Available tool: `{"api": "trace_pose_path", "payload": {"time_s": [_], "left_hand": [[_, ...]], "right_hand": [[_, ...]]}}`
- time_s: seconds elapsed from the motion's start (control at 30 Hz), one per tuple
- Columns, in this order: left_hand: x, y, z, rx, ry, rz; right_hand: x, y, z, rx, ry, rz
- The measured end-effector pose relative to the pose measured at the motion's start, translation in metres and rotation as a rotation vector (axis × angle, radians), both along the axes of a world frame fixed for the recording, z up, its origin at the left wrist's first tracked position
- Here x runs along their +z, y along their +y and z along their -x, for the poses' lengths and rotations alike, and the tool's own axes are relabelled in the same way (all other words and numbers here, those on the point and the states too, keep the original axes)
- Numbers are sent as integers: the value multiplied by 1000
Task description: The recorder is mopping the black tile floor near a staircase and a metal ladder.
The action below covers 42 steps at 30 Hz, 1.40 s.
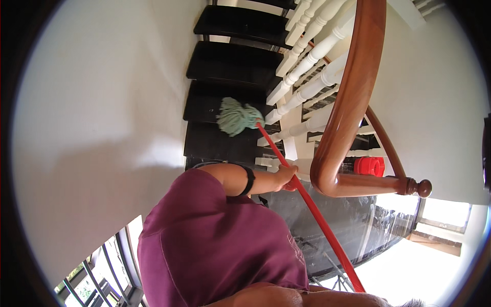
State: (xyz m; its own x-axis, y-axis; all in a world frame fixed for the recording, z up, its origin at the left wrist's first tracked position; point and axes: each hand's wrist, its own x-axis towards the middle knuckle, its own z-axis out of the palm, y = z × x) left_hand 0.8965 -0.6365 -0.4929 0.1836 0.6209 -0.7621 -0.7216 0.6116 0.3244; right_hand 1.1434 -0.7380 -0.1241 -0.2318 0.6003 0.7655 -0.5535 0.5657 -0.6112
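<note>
My left hand (287, 178) is closed round the red handle (316, 211) of a string mop, with a black band on that arm near the elbow. From the hand the handle runs up to the pale green mop head (238, 117), which lies on a dark stair tread (222, 140) near the white balusters. The other way, the handle slants down to the lower edge, where a bare arm (268, 297) crosses the picture; my right hand is out of view. A maroon shirt (226, 245) fills the lower middle.
More dark open treads (234, 61) climb beside a white wall (96, 96). White turned balusters (326, 44) and a thick wooden handrail (345, 115) stand to the right. Beyond the rail is a red plastic container (369, 166). Barred windows (94, 280) are at lower left.
</note>
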Motion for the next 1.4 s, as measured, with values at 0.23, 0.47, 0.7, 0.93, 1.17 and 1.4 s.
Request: {"api": "trace_pose_path", "payload": {"time_s": [0.23, 0.47, 0.7, 0.93, 1.17, 1.4], "left_hand": [[-12, -22, 5, 64, -110, -105], [-7, -48, 30, 140, -93, -64], [-23, -109, 76, 358, -51, 5], [-59, -128, 65, 655, 94, 228], [-165, -67, 60, 807, 155, 534], [-147, -25, -20, 606, 341, 499]], "right_hand": [[11, -23, 37, -38, -2, -13], [2, -8, 30, 128, 43, 30], [-36, 30, 29, 295, 216, 113], [-98, 79, 37, 541, 289, 274], [-137, 57, 54, 592, -61, 93], [-136, 11, -16, 192, -148, 124]]}}
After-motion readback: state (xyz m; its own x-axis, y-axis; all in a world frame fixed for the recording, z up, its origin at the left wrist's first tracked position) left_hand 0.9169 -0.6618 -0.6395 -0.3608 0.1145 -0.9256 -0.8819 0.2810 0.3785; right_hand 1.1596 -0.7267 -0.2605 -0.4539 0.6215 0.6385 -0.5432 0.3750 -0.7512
